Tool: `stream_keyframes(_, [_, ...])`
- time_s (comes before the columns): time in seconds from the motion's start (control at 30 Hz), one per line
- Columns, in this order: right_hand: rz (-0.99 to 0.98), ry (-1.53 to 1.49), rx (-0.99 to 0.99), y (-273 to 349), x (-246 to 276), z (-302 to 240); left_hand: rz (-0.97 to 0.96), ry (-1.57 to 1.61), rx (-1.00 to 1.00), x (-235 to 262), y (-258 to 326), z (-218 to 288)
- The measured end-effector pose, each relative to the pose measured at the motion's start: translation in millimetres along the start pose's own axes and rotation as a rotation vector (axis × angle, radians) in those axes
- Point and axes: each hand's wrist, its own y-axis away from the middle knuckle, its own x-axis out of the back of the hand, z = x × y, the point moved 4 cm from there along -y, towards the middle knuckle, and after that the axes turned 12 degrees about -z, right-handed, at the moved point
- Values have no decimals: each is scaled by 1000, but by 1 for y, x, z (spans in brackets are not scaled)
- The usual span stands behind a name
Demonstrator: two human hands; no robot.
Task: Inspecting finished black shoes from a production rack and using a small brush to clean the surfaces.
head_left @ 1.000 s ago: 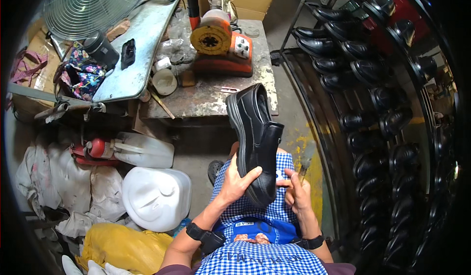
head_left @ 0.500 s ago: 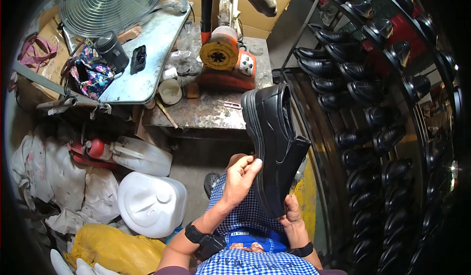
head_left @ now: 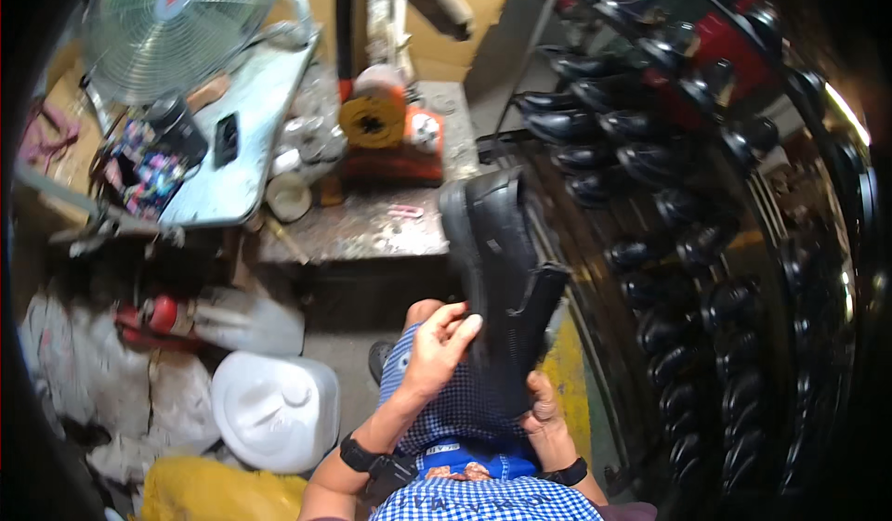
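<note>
A black slip-on shoe (head_left: 499,270) is held up in front of my lap, on end, its thick sole facing left and its opening to the upper right. My right hand (head_left: 542,404) grips the lower end of the shoe, with the thumb showing and the other fingers hidden behind it. At the sole's left edge is my left hand (head_left: 437,349), thumb and fingertips drawn together in a pinch. Whatever lies between those fingertips is too small to make out. Motion blurs the shoe somewhat.
A worn workbench (head_left: 372,233) with an orange machine (head_left: 395,145) stands ahead. To the right rises a rack of black shoes (head_left: 641,163). At left are a fan (head_left: 177,6), a metal-topped table (head_left: 218,182), a white jerrycan (head_left: 274,410) and a yellow sack (head_left: 204,493).
The view has shifted, so the bench and rack appear further left and lower. Both hands stay at the shoe, which has moved slightly left and down in the picture.
</note>
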Motion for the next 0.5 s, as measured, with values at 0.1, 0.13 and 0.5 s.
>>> stream_keyframes(0.1, [48, 15, 71, 8, 14, -10, -43, 35, 28, 0, -10, -13])
stream_keyframes(0.13, [18, -7, 138, 6, 10, -12, -143, 135, -16, -1, -7, -9])
stream_keyframes(0.5, [546, 493, 1081, 123, -38, -183, -454, 69, 80, -72, -34, -92])
